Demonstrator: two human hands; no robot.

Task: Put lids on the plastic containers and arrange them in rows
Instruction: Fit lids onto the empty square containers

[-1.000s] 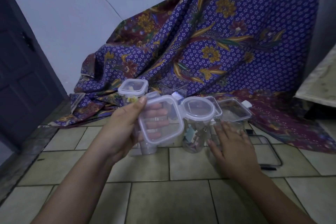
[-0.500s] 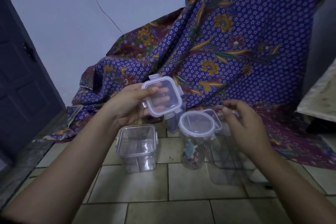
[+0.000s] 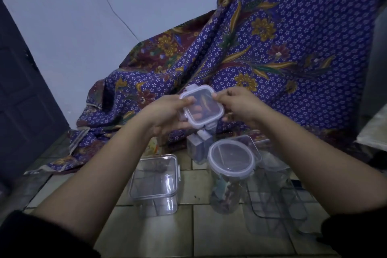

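- Head view: a square clear plastic lid (image 3: 201,107) with rounded corners, a milky raised rim and small latch flaps on its sides is held in the air, tilted toward the camera, above the containers on the floor.
- The left hand (image 3: 167,114) grips the lid's left edge, thumb on top and fingers curled beneath, showing through the plastic. The right hand (image 3: 240,104) pinches its upper right corner.
- Below the lid, an open square clear plastic container (image 3: 155,182) stands upright on the beige tiled floor (image 3: 209,232), smooth-walled and glossy.
- Just beside it on the right stands a tall round clear plastic jar (image 3: 226,195), closed with a round lid and holding dim small things.
- A larger clear rectangular container (image 3: 272,190) sits right of the jar; whether its lid is seated cannot be told.
- A small clear box (image 3: 198,148) stands behind, at the hem of a purple flowered batik cloth (image 3: 293,48) draped in soft folds.
- Bare tiles lie in front, toward the near edge; a dark panelled door (image 3: 21,100) bounds the floor's left side.
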